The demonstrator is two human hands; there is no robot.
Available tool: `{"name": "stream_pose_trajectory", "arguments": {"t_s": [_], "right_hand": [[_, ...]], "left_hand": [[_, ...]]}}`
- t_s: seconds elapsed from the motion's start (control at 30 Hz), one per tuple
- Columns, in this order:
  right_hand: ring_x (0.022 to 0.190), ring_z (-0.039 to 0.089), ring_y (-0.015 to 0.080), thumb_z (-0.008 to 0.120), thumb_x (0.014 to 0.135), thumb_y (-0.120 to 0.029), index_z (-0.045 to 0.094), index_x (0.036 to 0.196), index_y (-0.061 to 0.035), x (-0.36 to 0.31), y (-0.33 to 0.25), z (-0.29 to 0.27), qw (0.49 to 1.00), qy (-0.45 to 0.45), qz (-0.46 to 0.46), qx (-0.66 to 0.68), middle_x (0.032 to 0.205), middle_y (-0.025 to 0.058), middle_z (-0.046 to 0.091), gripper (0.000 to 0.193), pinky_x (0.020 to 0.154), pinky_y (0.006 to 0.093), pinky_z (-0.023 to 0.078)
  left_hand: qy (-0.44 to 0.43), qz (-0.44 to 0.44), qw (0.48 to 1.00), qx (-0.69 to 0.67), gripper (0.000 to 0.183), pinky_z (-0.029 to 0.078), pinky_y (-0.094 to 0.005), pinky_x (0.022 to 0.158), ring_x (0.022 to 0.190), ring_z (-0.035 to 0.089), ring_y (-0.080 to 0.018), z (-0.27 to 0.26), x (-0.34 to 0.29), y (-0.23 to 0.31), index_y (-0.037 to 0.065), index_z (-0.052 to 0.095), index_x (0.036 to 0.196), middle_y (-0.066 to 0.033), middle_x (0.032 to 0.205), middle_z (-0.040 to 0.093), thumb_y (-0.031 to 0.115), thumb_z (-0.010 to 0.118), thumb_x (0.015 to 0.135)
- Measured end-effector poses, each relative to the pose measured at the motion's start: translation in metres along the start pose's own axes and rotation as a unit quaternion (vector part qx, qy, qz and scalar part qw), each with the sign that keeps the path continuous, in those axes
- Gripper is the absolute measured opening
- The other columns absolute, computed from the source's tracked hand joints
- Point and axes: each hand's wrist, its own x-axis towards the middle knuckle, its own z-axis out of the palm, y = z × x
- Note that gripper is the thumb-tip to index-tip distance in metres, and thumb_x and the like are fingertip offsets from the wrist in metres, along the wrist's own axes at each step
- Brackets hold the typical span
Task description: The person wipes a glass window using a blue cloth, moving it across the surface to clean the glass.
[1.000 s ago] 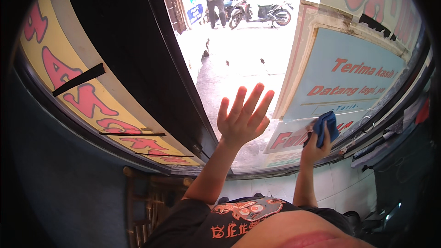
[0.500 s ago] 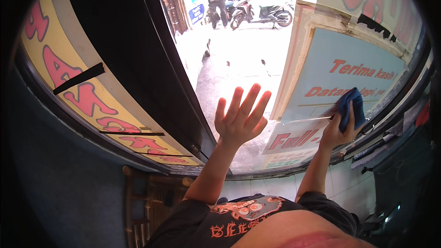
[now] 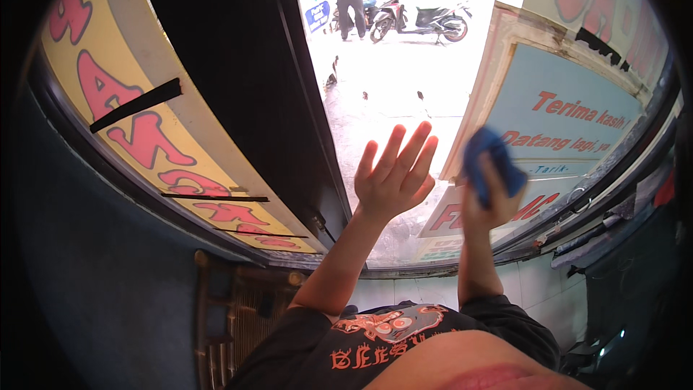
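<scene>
Far left: yellow sign (image 3: 132, 130) with red lettering, strips of black tape across it. Bamboo seat (image 3: 203, 310) low down, near the wall. Then a tall black panel (image 3: 238, 65). Beyond the opening, two people (image 3: 351, 3) beside motorcycles, outdoors, bright light. Left hand (image 3: 394, 182) raised, empty, fingers apart; contact with any pane cannot be told. Parked motorcycle (image 3: 431, 19) farther out. Right hand (image 3: 491, 202) clamped on a blue cloth (image 3: 494, 159), both motion-blurred; cloth overlaps lower left corner of the pale blue notice (image 3: 577, 90) in view.
</scene>
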Motion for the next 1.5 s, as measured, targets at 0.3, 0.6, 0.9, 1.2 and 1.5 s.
{"name": "stream_pose_trajectory", "arguments": {"t_s": [0.3, 0.6, 0.9, 1.2, 1.5], "right_hand": [[0.086, 0.057, 0.0248, 0.069, 0.067, -0.001, 0.07, 0.101, -0.0098, 0.094, -0.014, 0.015, 0.991, 0.126, -0.02, -0.051, 0.099, 0.0129, 0.061, 0.036, 0.076, 0.0329, 0.047], [0.078, 0.053, 0.0214, 0.072, 0.05, -0.009, 0.072, 0.097, -0.0195, 0.039, -0.034, 0.021, 0.99, -0.067, -0.107, 0.07, 0.086, 0.0058, 0.055, 0.049, 0.067, 0.0312, 0.042], [0.075, 0.059, 0.0248, 0.071, 0.057, 0.0, 0.071, 0.098, -0.0169, 0.12, -0.06, 0.037, 0.991, 0.093, -0.093, 0.028, 0.086, 0.0089, 0.059, 0.045, 0.064, 0.0308, 0.049], [0.074, 0.053, 0.0235, 0.075, 0.055, -0.006, 0.071, 0.1, -0.0218, 0.04, -0.068, 0.028, 0.987, -0.107, -0.116, 0.042, 0.088, 0.0085, 0.056, 0.048, 0.065, 0.0328, 0.046], [0.072, 0.058, 0.0262, 0.073, 0.06, -0.008, 0.069, 0.1, -0.0187, 0.113, -0.079, 0.06, 0.983, 0.143, -0.097, 0.059, 0.086, 0.0092, 0.055, 0.042, 0.063, 0.0342, 0.049]], "left_hand": [[0.009, 0.001, 1.0, -0.018, 0.045, 0.02, -0.0401, 0.11, 0.122, 0.045, -0.0215, 0.001, 0.0, 0.0, 0.018, 0.056, 0.118, -0.0003, 0.126, 0.054, 0.017, 0.049, 0.073], [0.051, -0.047, 0.988, -0.141, 0.02, 0.03, -0.0365, 0.099, 0.115, 0.05, -0.0218, -0.01, -0.028, -0.006, 0.014, 0.063, 0.086, -0.0015, 0.111, 0.063, 0.015, 0.048, 0.072], [-0.108, -0.082, 0.973, -0.185, 0.019, 0.018, -0.0365, 0.108, 0.129, 0.037, -0.0209, -0.029, -0.06, 0.0, 0.013, 0.063, 0.087, -0.0023, 0.13, 0.05, 0.012, 0.054, 0.071], [-0.184, -0.175, 0.92, -0.298, 0.02, 0.028, -0.0403, 0.101, 0.118, 0.045, -0.0277, -0.098, -0.097, -0.016, 0.013, 0.064, 0.083, -0.0106, 0.119, 0.055, 0.004, 0.057, 0.066], [-0.036, -0.365, 0.914, -0.172, 0.046, 0.034, -0.04, 0.096, 0.115, 0.04, -0.031, -0.123, -0.11, -0.078, -0.001, 0.041, 0.122, -0.018, 0.13, 0.037, 0.001, 0.049, 0.076]]}}
